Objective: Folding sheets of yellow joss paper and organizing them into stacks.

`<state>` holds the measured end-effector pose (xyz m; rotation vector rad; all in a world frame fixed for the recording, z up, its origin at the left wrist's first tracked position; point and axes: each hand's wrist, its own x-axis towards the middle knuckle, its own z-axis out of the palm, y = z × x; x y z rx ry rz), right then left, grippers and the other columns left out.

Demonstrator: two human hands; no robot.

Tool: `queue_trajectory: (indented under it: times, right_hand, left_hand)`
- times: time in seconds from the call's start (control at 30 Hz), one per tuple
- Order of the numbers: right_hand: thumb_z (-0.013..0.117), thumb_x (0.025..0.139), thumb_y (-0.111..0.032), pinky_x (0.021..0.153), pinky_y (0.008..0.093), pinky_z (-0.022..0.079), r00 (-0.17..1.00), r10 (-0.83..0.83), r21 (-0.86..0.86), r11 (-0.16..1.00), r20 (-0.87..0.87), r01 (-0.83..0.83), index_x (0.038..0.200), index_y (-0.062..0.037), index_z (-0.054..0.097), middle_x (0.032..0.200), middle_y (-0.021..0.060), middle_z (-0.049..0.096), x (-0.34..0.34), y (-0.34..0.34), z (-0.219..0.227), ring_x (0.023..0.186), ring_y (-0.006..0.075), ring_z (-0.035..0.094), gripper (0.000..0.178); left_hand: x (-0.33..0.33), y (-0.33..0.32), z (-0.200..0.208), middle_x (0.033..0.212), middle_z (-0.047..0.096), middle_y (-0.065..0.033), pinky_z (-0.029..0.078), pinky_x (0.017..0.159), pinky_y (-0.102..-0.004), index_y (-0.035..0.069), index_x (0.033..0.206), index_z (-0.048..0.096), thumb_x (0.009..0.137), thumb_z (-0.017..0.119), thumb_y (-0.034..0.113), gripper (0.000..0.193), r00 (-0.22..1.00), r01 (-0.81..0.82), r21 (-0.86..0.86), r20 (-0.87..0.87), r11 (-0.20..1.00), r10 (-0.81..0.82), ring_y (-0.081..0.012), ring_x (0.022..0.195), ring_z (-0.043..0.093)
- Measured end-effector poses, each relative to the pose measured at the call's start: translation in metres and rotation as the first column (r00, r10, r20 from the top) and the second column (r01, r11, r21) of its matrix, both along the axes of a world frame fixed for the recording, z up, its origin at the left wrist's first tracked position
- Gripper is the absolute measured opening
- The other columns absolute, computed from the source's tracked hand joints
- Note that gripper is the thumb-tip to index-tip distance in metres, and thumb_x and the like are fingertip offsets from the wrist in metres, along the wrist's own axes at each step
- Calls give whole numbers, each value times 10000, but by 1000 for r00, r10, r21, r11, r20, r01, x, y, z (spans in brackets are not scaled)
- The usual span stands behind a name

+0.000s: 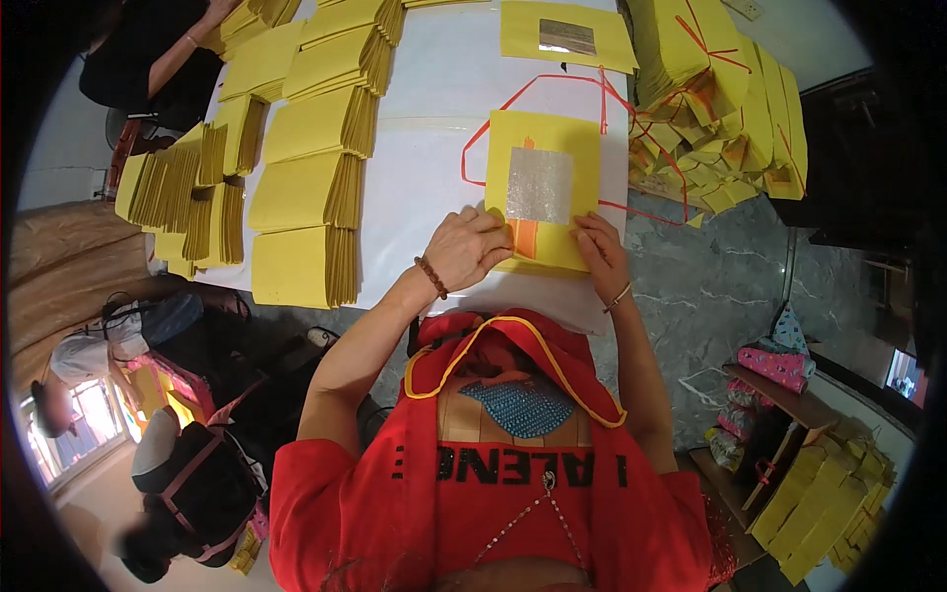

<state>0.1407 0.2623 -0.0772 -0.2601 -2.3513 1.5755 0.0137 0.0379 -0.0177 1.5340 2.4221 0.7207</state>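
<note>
A sheet of yellow joss paper (500, 148) with a silver foil square and orange print lies at the near right of the white table, and more yellow paper seems to be under it. My left hand (469, 249), with a beaded bracelet at the wrist, curls its fingers on the sheet's lower left edge. On the lower right edge, my right hand (603, 255) grips the paper between thumb and fingers. Parts of both thumbs' contact are hard to make out. Beyond lies another yellow sheet (523, 35) with a foil patch. A red plastic strap (467, 148) loops around behind the paper.
Stacks of folded yellow paper (296, 268) line the left of the white table (419, 178). A large heap of yellow paper (725, 118) with red straps stands at the right. Another person's arm (173, 67) is at the far left; more people sit at lower left.
</note>
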Motion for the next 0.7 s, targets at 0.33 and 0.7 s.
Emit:
queue_trajectory:
  times: [0.33, 0.7]
  right_hand:
    - [546, 856, -133, 1021, 350, 299, 993, 111, -119, 986, -30, -114, 1011, -27, 627, 1188, 97, 530, 4, 9, 0, 1209, 255, 385, 205]
    - [636, 785, -151, 1037, 357, 274, 994, 109, -140, 984, -14, -110, 1063, -43, 604, 1212, 98, 492, 4, 6, -4, 1234, 254, 345, 300]
  left_hand:
    - [-3, 5, -2, 854, 579, -117, 441, 761, -385, 28, 829, 595, 833, 550, 153, 132, 957, -107, 5, 271, 994, 102, -309, 840, 540]
    - [-6, 6, -3, 821, 580, -131, 456, 723, -383, 5, 809, 574, 819, 555, 119, 116, 930, -111, 4, 352, 994, 103, -314, 819, 549]
